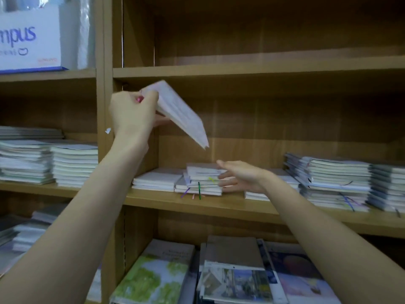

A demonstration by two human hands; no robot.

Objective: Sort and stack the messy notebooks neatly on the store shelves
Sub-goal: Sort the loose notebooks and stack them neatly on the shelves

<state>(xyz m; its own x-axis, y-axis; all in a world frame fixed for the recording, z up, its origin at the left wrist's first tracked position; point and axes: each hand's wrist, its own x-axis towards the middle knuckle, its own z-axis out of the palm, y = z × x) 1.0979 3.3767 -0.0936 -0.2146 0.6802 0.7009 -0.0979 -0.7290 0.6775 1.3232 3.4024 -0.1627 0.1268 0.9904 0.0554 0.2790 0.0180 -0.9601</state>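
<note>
The left hand was raised in front of the shelf upright, its fingers and thumb curled round one end of a small bundle of pale notebooks. The bundle hung tilted, its far corner pointing down and to the right, clear of everything below it. Something pink showed between the fingers, too small to make out.

The right hand reached in lower down, fingers straight and loosely spread, palm turned toward a short pile of notebooks on the middle shelf. Its fingertips lay against the right side of that pile. The pile sat crooked, its books not squared up, with purple, pink, green and yellow ribbon markers trailing out over the shelf edge.

Just to the left of it lay a lower, tidier stack, touching or nearly so. Behind the right wrist another low stack showed, and further right stood taller stacks with dark ribbons hanging from them.

In the bay to the left, tall stacks of white-edged notebooks filled the same level. Above them stood a white box with blue lettering. On the bottom shelf, picture-covered books lay flat, one green, one with a street scene.
</note>
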